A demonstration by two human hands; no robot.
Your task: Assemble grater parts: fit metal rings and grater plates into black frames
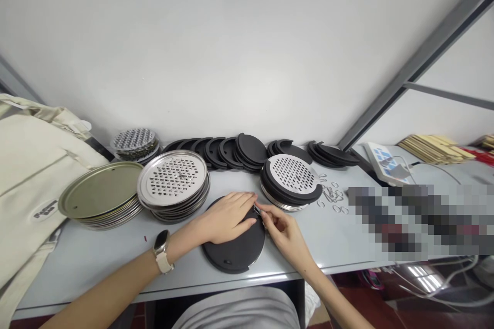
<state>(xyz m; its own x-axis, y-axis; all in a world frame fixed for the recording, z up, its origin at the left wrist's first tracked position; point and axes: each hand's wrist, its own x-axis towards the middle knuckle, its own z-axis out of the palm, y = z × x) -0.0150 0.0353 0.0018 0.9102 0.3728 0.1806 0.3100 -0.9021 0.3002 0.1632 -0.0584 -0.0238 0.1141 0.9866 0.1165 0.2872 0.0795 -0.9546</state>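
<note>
A round black disc lies on the table in front of me, with a small hole near its lower edge. Across its upper part my left hand rests flat, fingers stretched and together, a watch on the wrist. At the disc's upper right edge, my right hand pinches a small shiny metal ring; the fingertips partly hide it. Just beyond that hand stands a stack topped by a round grater plate in a black rim. Several loose metal rings are scattered to its right.
Left of the disc are stacked grater plates and olive-green round trays. Black discs line the wall. A beige bag hangs over the left edge. At right are a white box and yellowish flat pieces.
</note>
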